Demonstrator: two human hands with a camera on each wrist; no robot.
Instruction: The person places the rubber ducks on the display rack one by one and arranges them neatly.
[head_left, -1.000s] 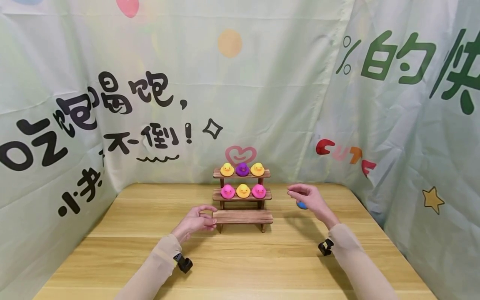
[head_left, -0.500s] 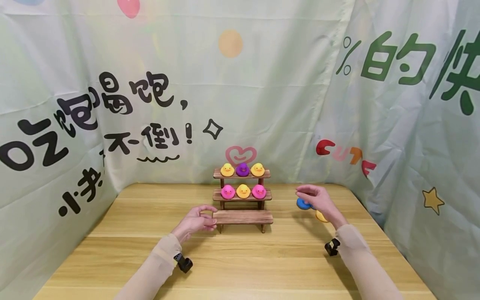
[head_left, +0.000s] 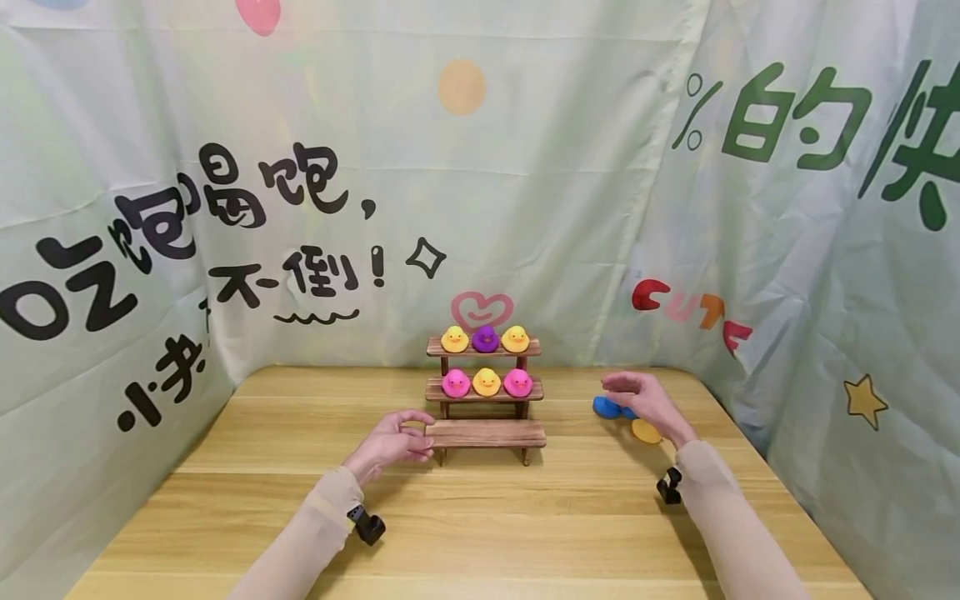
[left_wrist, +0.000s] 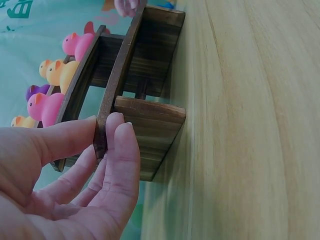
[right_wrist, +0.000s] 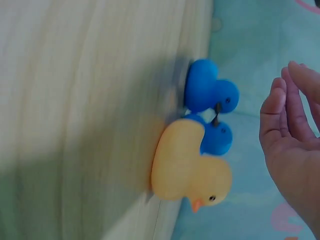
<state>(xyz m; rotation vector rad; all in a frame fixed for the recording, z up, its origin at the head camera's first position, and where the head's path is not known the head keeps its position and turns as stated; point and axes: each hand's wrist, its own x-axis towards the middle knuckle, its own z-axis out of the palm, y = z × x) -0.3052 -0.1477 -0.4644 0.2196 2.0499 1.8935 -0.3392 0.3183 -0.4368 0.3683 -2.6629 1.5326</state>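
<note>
A three-tier wooden stand [head_left: 486, 432] has yellow and purple ducks [head_left: 485, 338] on its top tier and pink and yellow ducks [head_left: 487, 382] on the middle one; the lowest tier is bare. My left hand [head_left: 390, 447] pinches the left end of that lowest board between thumb and fingers, as the left wrist view shows [left_wrist: 95, 175]. Above the table on the right, my right hand [head_left: 648, 404] hovers, holding nothing, fingers bent loosely. Beneath and beside it lie two blue ducks [right_wrist: 201, 86] and a yellow duck [right_wrist: 177, 162], near one another.
The wooden table [head_left: 480, 533] runs up to a printed cloth backdrop [head_left: 525, 208] behind and at both sides. A black wrist camera [head_left: 367, 526] sits at the left cuff, another [head_left: 670, 486] at the right.
My right hand has moved to the right, away from the stand, and the blue and yellow ducks under it show more. My left hand has stayed on the stand.
</note>
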